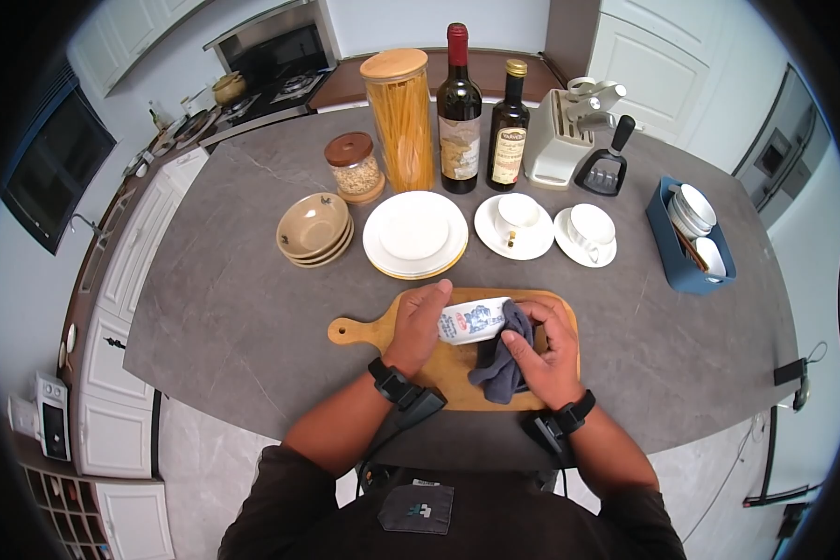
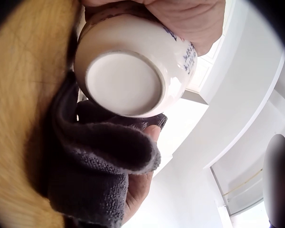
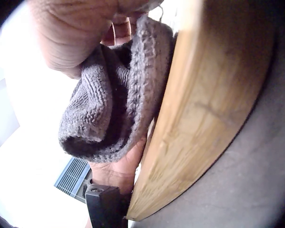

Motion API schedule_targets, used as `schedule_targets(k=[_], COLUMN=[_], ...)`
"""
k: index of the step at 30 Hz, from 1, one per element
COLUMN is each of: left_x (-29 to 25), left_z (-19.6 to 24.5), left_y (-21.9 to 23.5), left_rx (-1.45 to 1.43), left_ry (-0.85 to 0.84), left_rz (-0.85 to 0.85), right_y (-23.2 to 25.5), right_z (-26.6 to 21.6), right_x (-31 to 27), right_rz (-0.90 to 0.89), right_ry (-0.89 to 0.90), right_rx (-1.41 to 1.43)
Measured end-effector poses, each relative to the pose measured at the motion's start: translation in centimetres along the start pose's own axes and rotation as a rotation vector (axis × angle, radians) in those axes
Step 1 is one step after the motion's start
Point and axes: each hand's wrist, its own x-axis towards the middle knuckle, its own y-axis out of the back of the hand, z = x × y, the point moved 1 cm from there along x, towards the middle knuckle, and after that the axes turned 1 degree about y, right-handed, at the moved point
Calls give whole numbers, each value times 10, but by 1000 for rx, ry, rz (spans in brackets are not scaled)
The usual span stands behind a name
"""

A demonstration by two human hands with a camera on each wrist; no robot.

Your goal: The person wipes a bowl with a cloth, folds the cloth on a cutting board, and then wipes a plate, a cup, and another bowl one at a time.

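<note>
My left hand grips a white bowl with blue and red markings, tilted on its side over the wooden cutting board. In the left wrist view the round foot of the bowl faces the camera. From the other side, my right hand pinches a bunched dark grey cloth that lies against the bowl's right end. The cloth hangs in folds close over the board in the right wrist view. The bowl's inside is hidden.
Beyond the board stand brown bowls, white plates and two cups on saucers. Farther back are a pasta jar, two bottles and a knife block. A blue bin with dishes sits right.
</note>
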Motion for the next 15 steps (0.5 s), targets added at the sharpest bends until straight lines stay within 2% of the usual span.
schedule_targets(k=[15], left_x=[2], left_z=[0], left_y=[0], left_rx=[-73], left_ry=[24], left_rz=[67], right_y=[-2], right_z=[0], right_x=[2], right_rz=[-50], right_ry=[4], right_rx=[0])
